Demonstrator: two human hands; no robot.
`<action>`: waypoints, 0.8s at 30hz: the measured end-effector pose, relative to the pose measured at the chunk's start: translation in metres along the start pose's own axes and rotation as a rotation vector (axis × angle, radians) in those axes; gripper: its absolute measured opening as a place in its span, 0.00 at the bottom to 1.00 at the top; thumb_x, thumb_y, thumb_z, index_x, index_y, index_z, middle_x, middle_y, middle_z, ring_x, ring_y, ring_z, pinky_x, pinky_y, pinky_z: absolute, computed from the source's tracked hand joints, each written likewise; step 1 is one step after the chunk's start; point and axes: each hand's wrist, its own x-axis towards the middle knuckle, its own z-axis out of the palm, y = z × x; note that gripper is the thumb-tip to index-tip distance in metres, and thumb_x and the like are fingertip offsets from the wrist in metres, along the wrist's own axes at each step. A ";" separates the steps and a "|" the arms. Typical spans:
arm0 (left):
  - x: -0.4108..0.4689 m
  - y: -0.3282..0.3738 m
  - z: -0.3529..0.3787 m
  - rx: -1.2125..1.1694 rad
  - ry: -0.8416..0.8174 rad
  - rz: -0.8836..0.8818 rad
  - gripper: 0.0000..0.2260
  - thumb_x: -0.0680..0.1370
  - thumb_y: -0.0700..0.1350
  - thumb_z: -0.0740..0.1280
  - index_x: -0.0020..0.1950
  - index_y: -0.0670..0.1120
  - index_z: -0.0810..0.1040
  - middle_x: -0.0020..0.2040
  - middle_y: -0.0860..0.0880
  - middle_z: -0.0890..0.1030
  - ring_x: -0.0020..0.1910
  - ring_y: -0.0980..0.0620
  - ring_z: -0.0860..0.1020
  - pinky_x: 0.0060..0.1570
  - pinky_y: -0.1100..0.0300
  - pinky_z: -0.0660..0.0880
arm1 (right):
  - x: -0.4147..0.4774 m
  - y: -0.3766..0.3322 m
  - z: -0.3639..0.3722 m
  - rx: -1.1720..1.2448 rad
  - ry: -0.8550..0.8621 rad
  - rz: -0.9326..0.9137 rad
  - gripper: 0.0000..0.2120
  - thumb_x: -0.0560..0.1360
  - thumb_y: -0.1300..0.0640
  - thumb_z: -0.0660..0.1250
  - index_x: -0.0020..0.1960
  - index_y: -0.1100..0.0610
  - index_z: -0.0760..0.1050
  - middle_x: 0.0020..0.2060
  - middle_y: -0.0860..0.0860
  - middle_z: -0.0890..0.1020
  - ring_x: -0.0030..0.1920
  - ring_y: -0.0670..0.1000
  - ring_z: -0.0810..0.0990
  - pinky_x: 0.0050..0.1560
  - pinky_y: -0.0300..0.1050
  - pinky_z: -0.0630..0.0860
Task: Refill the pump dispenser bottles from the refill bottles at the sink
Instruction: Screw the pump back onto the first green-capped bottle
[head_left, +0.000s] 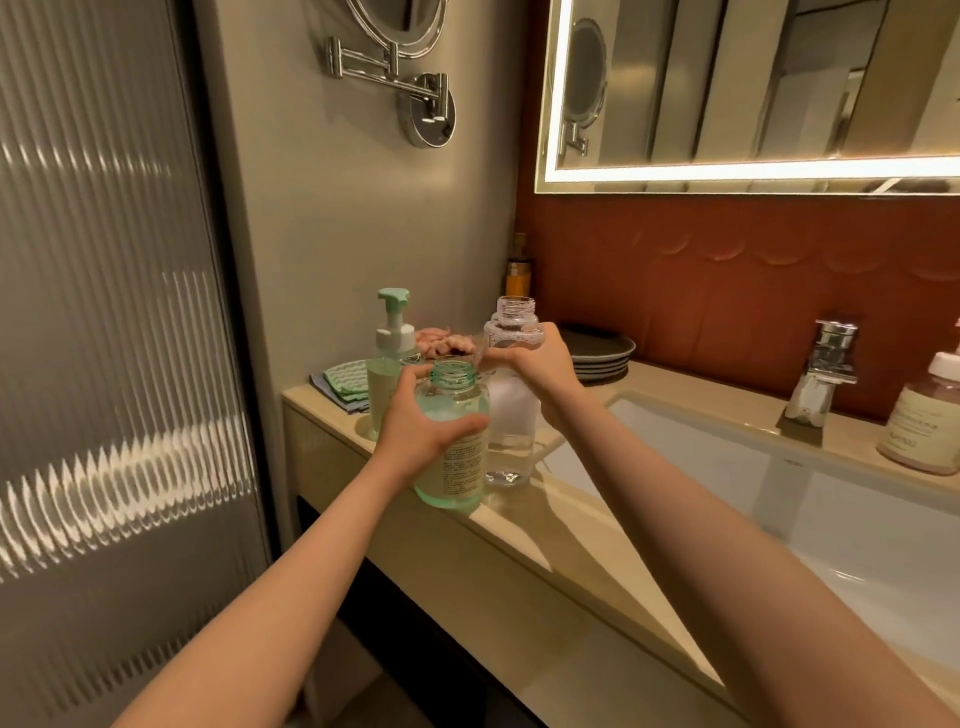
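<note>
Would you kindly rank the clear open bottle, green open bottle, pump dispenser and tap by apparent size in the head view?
1. clear open bottle and green open bottle: alike, the green one nearer the camera, so unranked.
2. pump dispenser.
3. tap.

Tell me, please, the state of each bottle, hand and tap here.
green bottle: uncapped, upright, partly full.
clear bottle: uncapped, upright.
pump dispenser: pump fitted, untouched.
tap: no water running.
left hand: grips green bottle.
right hand: grips clear bottle's neck.
</note>
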 end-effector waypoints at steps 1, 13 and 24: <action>0.001 0.000 -0.004 -0.001 0.010 0.005 0.34 0.66 0.43 0.77 0.66 0.45 0.64 0.57 0.50 0.70 0.58 0.53 0.68 0.54 0.61 0.63 | 0.001 0.001 0.004 0.018 -0.013 -0.007 0.25 0.55 0.60 0.77 0.51 0.60 0.79 0.43 0.50 0.84 0.46 0.48 0.82 0.44 0.40 0.77; -0.004 -0.007 -0.023 -0.022 0.026 0.020 0.30 0.65 0.42 0.78 0.60 0.48 0.65 0.58 0.49 0.72 0.58 0.51 0.71 0.54 0.59 0.66 | 0.017 0.012 0.025 -0.006 -0.196 -0.094 0.44 0.52 0.46 0.82 0.61 0.61 0.69 0.52 0.51 0.81 0.51 0.46 0.82 0.55 0.47 0.79; -0.014 -0.008 0.001 -0.037 -0.036 -0.010 0.39 0.55 0.54 0.77 0.63 0.48 0.66 0.60 0.47 0.73 0.58 0.49 0.72 0.53 0.59 0.68 | 0.006 0.029 -0.019 0.001 -0.240 0.193 0.09 0.78 0.52 0.58 0.54 0.52 0.75 0.57 0.52 0.72 0.58 0.51 0.68 0.60 0.47 0.61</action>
